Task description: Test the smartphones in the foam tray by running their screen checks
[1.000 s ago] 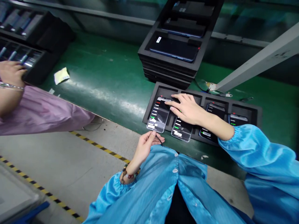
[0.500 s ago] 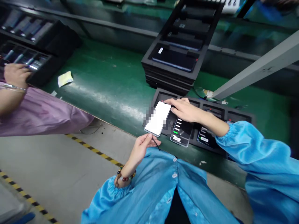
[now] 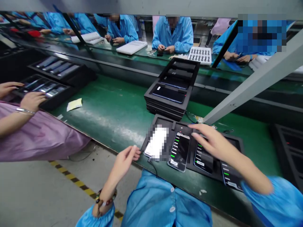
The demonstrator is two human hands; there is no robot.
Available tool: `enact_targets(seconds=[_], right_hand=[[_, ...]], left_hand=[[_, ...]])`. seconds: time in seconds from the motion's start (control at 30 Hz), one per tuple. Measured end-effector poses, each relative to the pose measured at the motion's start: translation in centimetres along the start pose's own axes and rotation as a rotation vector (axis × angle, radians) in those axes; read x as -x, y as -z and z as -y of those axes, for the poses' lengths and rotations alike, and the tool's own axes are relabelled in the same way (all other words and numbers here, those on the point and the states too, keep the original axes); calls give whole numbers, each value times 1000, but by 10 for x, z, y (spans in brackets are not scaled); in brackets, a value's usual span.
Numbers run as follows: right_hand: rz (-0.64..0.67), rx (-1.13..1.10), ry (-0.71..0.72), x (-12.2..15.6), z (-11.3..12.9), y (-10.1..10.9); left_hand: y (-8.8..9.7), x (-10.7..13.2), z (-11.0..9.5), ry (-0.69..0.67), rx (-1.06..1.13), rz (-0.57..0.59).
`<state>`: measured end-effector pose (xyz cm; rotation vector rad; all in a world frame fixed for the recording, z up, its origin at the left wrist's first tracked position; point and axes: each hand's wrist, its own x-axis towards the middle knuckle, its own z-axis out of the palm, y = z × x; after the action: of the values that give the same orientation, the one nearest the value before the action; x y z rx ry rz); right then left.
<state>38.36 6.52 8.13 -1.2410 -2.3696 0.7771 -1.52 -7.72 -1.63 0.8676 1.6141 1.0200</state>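
My left hand (image 3: pixel 126 159) is beside the front left corner of the black foam tray (image 3: pixel 174 121), its fingers loosely bent and nothing visible in them. Close to it lies a phone with a bright white screen (image 3: pixel 157 142), partly blurred out. A black cable (image 3: pixel 153 167) hangs at that phone's lower end, apart from my fingers. My right hand (image 3: pixel 209 140) hovers over the tray with fingers apart, covering part of a phone with a dark test screen (image 3: pixel 203 159). Two more phones with listed text, a middle one (image 3: pixel 181 149) and a right one (image 3: pixel 230 175), rest in the tray.
Behind the tray stands a stack of black trays (image 3: pixel 164 108) holding phones. A slanted grey post (image 3: pixel 236 97) rises at right. A yellow packet (image 3: pixel 74 104) lies on the green bench (image 3: pixel 106 107). At left, a co-worker's hands touch another phone tray (image 3: pixel 56 104). Several people sit opposite.
My view has tilted up, showing the people opposite. My left hand has let go of the cable and moved left. My right hand has moved right, off the white-screen phone.
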Motion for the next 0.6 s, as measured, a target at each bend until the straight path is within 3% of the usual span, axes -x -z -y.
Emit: enact_targets(seconds=[0.03, 0.1, 0.17, 0.23, 0.3, 0.37, 0.47, 0.6], right_hand=[[-84, -32, -127, 28, -16, 16], [-347, -52, -395, 85, -55, 36], [-736, -124, -535, 136, -96, 34], [-927, -339, -613, 171, -128, 12], [-952, -583, -681, 188, -143, -17], [-950, -648, -712, 189, -144, -40], [-972, -533, -701, 182, -132, -56], [-959, -294, -693, 181, -122, -54]], left_hand=[[3, -12, -2, -66, 7, -47], [-3, -42, -9, -150, 45, -20], [-23, -79, -20, -187, 82, 48], [-50, -116, -34, -238, 109, 83], [-75, -149, -49, -297, 107, 54], [-92, -172, -61, -351, 73, -26], [-99, -187, -66, -401, -8, -108], [-94, -187, -61, -423, -108, -117]])
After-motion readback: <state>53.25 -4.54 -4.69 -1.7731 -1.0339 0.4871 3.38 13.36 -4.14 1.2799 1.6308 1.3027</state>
